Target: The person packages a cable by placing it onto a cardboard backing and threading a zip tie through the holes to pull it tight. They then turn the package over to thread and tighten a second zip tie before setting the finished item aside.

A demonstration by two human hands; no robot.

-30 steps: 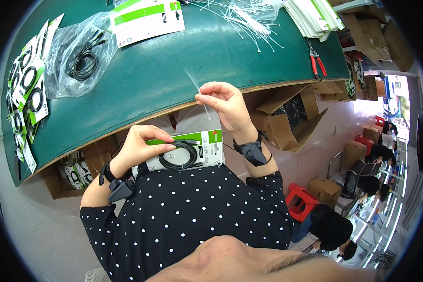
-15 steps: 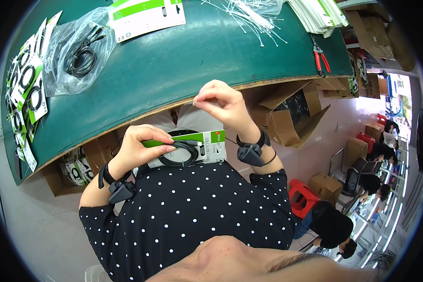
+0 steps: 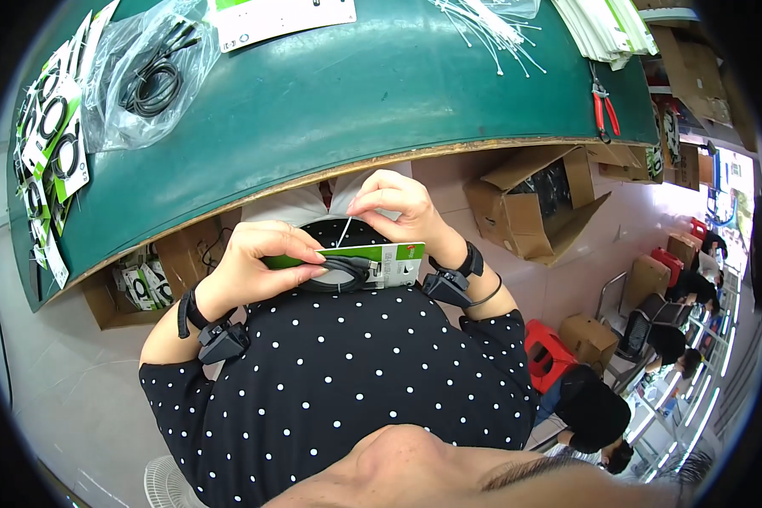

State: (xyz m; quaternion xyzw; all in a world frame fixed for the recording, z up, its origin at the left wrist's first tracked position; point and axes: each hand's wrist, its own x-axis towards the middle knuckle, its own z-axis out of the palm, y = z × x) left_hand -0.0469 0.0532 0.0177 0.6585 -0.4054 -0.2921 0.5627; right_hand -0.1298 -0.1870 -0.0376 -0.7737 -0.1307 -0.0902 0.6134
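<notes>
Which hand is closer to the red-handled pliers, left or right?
Right. The right hand is to the left of the red-handled pliers, nearer the body, holding a thin white tie; the left hand is farther left, holding the cable card.

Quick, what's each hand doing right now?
Left hand: closed, pinching the green-and-white card with the coiled black cable.
Right hand: closed, fingertips pinching a thin white tie.

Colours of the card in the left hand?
Card: mainly green and white. Shows in the head view.
</notes>
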